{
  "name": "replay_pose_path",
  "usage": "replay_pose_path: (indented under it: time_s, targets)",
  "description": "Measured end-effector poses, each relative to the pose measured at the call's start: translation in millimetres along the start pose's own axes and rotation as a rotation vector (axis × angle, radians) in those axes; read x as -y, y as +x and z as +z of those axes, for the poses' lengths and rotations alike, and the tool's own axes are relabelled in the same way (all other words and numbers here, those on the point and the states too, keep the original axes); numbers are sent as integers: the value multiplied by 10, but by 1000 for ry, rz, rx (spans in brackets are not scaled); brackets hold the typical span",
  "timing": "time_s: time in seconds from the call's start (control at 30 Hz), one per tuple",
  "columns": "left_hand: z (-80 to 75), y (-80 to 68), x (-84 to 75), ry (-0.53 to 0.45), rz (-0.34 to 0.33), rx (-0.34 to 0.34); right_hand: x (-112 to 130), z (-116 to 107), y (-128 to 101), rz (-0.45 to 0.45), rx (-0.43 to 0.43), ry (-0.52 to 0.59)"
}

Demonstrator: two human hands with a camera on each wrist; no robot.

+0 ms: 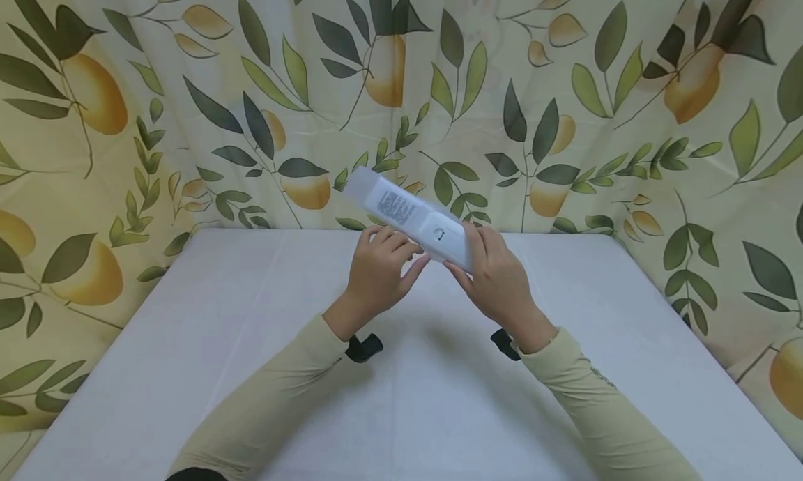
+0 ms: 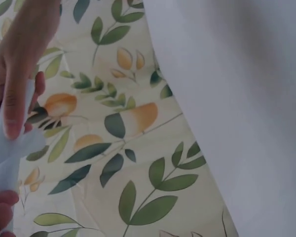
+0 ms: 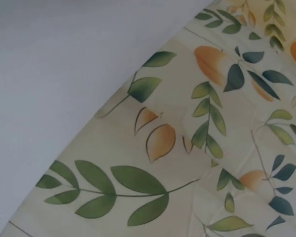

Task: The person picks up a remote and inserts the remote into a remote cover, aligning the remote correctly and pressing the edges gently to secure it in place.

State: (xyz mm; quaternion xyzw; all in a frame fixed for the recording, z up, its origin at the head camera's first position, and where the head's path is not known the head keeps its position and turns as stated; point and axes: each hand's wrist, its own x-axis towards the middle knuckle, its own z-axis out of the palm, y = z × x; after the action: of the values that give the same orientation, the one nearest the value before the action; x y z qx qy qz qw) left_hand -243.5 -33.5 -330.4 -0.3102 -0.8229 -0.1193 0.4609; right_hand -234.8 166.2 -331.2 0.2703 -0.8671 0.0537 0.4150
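A long white box-shaped device (image 1: 408,212) is held tilted above the table, its upper left end translucent and a printed label on its face. It has a raised oblong cover with a small dark mark. My right hand (image 1: 498,275) grips the lower right end, thumb beneath and fingers over the top. My left hand (image 1: 383,268) has its fingers curled, thumb and fingertips meeting at the lower edge. In the left wrist view, a translucent flap (image 2: 32,142) sticks out from the side, between the right thumb and the left fingertips (image 2: 1,215). The right wrist view shows only a fingertip at its edge.
A white-covered table (image 1: 401,411) spreads below both hands. Behind it and along both sides hangs a curtain (image 1: 401,132) printed with leaves and orange fruit. Black wrist cameras sit on the left wrist (image 1: 364,348) and the right wrist (image 1: 505,345).
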Motion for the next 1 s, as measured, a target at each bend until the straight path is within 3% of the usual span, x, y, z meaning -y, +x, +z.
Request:
replay_pose_path:
  time_s: [0.13, 0.33, 0.47, 0.8, 0.9, 1.0]
  targets:
    - [-17, 0, -34, -53, -70, -43, -9, 10, -29, -3, -9, -4]
    - [6, 12, -118, -81, -68, -101, 34, 18, -20, 9, -13, 34]
    - [47, 13, -125, -101, -31, -127, 49, 15, -2, 25, -10, 64]
    - [78, -52, -107, -123, 86, -87, 48, 23, 1, 4, 10, 102]
    - [13, -39, -62, -76, 134, -51, 5, 27, -9, -20, 12, 88]
    - [-70, -2, 21, 2, 200, -57, -40, 9, -19, -57, 11, 61]
